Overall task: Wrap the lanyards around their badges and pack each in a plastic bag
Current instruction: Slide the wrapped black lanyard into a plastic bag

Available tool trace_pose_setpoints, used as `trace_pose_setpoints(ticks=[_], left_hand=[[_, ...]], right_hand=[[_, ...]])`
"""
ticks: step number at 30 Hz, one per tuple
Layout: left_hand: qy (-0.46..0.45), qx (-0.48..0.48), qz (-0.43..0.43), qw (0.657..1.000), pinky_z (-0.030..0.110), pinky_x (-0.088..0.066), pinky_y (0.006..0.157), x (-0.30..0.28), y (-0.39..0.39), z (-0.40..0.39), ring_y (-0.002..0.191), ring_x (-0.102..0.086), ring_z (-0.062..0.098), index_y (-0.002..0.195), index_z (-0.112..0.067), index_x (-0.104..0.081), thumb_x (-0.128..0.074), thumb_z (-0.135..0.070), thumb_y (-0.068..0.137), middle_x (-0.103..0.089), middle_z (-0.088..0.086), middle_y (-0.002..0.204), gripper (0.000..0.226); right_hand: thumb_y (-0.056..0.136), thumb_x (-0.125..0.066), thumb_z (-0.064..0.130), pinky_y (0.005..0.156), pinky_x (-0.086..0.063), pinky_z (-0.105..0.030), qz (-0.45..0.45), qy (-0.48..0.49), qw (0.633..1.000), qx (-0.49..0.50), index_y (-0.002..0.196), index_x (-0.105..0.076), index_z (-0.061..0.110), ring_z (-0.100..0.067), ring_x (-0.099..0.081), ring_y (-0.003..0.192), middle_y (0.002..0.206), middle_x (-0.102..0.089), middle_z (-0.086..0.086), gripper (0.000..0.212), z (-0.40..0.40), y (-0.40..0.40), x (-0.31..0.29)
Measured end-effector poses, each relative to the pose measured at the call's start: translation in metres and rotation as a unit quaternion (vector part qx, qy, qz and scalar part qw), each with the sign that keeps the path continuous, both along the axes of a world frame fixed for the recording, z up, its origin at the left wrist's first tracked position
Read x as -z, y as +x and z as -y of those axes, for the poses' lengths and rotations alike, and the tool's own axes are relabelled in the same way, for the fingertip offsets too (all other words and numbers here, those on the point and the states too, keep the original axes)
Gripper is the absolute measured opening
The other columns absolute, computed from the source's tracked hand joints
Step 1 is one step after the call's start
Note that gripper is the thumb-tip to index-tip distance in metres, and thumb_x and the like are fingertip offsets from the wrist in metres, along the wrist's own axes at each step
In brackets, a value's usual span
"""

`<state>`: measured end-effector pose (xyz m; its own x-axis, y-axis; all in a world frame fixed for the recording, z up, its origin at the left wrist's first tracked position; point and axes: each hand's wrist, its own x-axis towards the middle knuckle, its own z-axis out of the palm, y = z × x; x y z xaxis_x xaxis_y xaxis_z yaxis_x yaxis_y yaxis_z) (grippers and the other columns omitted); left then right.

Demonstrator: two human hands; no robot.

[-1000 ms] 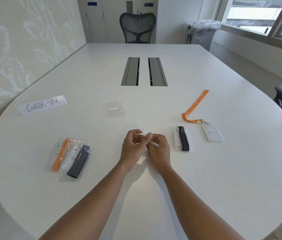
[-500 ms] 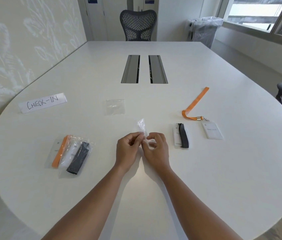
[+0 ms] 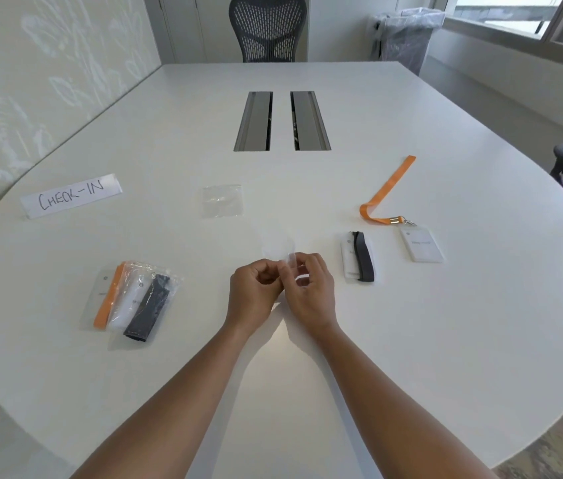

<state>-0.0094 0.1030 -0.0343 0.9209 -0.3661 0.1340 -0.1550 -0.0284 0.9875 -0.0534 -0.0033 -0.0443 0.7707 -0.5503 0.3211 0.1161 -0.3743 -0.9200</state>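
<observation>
Right now, seen from the head camera, both hands are close together just above the white worktop [image 3: 411, 340], near the middle. The left hand [image 3: 255, 292] and the right hand [image 3: 311, 292] each pinch a small clear plastic bag [image 3: 281, 252] with curled fingers. The bag is see-through and hard to make out; it sticks up on the far side of the fingertips.

Just to the right of the hands lies a white badge with a dark lanyard wrapped around it [image 3: 358, 259]. It is not in a bag. Further right lies another white badge [image 3: 421, 243], with its orange lanyard [image 3: 385, 191] still loose and stretched out toward the far side.

On the left, near the edge, two packed bags overlap. One holds a badge with an orange lanyard [image 3: 107, 295], and the other holds a badge with a dark lanyard [image 3: 147, 305].

One more empty clear bag [image 3: 223, 200] lies flat, farther away than the hands. A paper sign that says CHECK-IN [image 3: 71, 195] lies on the far left.
</observation>
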Motion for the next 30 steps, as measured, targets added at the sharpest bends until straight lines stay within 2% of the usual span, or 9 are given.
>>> trace_pose_setpoints(ticks=[3, 6, 9, 11, 14, 18, 21, 25, 30], left_hand=[[-0.003, 0.016, 0.011, 1.000, 0.016, -0.055, 0.075, -0.0023, -0.0012, 0.0001, 0.088, -0.076, 0.010, 0.095, -0.028, -0.081, -0.072, -0.031, 0.092, -0.079, -0.008, 0.089, 0.010], [0.014, 0.025, 0.029, 0.999, 0.020, -0.056, 0.082, -0.0020, -0.0004, 0.0000, 0.093, -0.075, 0.009, 0.101, -0.029, -0.081, -0.068, -0.024, 0.096, -0.079, -0.010, 0.093, 0.015], [0.036, 0.003, 0.044, 0.998, 0.019, -0.056, 0.080, 0.0010, 0.0022, 0.0003, 0.089, -0.074, 0.008, 0.104, -0.025, -0.080, -0.065, -0.019, 0.097, -0.079, -0.012, 0.093, 0.018], [0.042, -0.020, 0.042, 0.998, 0.016, -0.054, 0.077, 0.0025, 0.0037, 0.0009, 0.087, -0.074, 0.006, 0.105, -0.022, -0.079, -0.067, -0.018, 0.097, -0.078, -0.013, 0.093, 0.015], [0.057, -0.047, 0.050, 0.996, 0.014, -0.054, 0.075, 0.0034, 0.0036, 0.0027, 0.085, -0.073, 0.002, 0.101, -0.022, -0.078, -0.071, -0.023, 0.093, -0.078, -0.015, 0.089, 0.011], [0.056, -0.064, 0.061, 0.995, 0.012, -0.053, 0.069, 0.0031, 0.0015, 0.0034, 0.078, -0.072, 0.001, 0.094, -0.027, -0.075, -0.076, -0.027, 0.088, -0.076, -0.015, 0.081, 0.006], [0.055, -0.069, 0.056, 0.995, 0.011, -0.052, 0.067, 0.0028, 0.0025, 0.0040, 0.077, -0.072, 0.003, 0.091, -0.032, -0.071, -0.078, -0.028, 0.086, -0.075, -0.014, 0.081, 0.010], [0.074, -0.079, 0.059, 0.992, 0.012, -0.052, 0.066, 0.0052, 0.0035, 0.0046, 0.074, -0.070, 0.003, 0.090, -0.030, -0.069, -0.077, -0.026, 0.085, -0.073, -0.014, 0.079, 0.011], [0.079, -0.065, 0.071, 0.992, 0.011, -0.051, 0.066, 0.0048, 0.0028, 0.0041, 0.075, -0.070, 0.002, 0.091, -0.030, -0.070, -0.078, -0.029, 0.087, -0.072, -0.017, 0.079, 0.010]], right_hand=[[0.097, -0.060, 0.035, 0.064, -0.045, -0.008, 0.003, 0.032, 0.999, 0.012, 0.097, -0.067, 0.018, 0.000, -0.063, 0.085, 0.099, -0.061, 0.008, 0.019, 0.0009, 0.0012, 0.0014], [0.100, -0.055, 0.034, 0.066, -0.046, -0.010, 0.008, 0.052, 0.998, 0.020, 0.092, -0.069, 0.017, -0.003, -0.064, 0.084, 0.099, -0.060, 0.005, 0.024, 0.0019, 0.0020, 0.0014], [0.102, -0.053, 0.029, 0.067, -0.046, -0.012, 0.009, 0.061, 0.998, 0.026, 0.089, -0.069, 0.016, -0.004, -0.064, 0.081, 0.099, -0.057, 0.003, 0.024, 0.0019, 0.0025, 0.0011], [0.101, -0.053, 0.023, 0.069, -0.046, -0.013, -0.001, 0.055, 0.998, 0.032, 0.101, -0.068, 0.016, -0.002, -0.062, 0.084, 0.102, -0.058, 0.005, 0.017, 0.0017, 0.0025, 0.0013], [0.098, -0.054, 0.018, 0.070, -0.048, -0.012, -0.020, 0.081, 0.996, 0.036, 0.121, -0.058, 0.019, 0.000, -0.063, 0.086, 0.099, -0.063, 0.010, 0.023, 0.0015, 0.0015, 0.0004], [0.095, -0.059, 0.014, 0.066, -0.046, -0.010, -0.012, 0.091, 0.995, 0.025, 0.113, -0.050, 0.022, -0.002, -0.064, 0.085, 0.087, -0.065, 0.015, 0.022, 0.0005, -0.0012, -0.0014], [0.092, -0.061, 0.017, 0.066, -0.048, -0.011, -0.014, 0.115, 0.993, 0.013, 0.113, -0.052, 0.022, -0.001, -0.065, 0.088, 0.087, -0.068, 0.020, 0.023, 0.0008, -0.0024, -0.0024], [0.089, -0.067, 0.023, 0.064, -0.048, -0.009, -0.025, 0.124, 0.992, 0.006, 0.111, -0.055, 0.024, 0.002, -0.066, 0.086, 0.091, -0.069, 0.012, 0.025, 0.0005, -0.0034, -0.0050], [0.091, -0.064, 0.019, 0.061, -0.045, -0.007, -0.017, 0.142, 0.989, 0.048, 0.100, -0.054, 0.028, 0.004, -0.065, 0.078, 0.083, -0.067, 0.014, 0.015, 0.0016, -0.0013, -0.0061]])
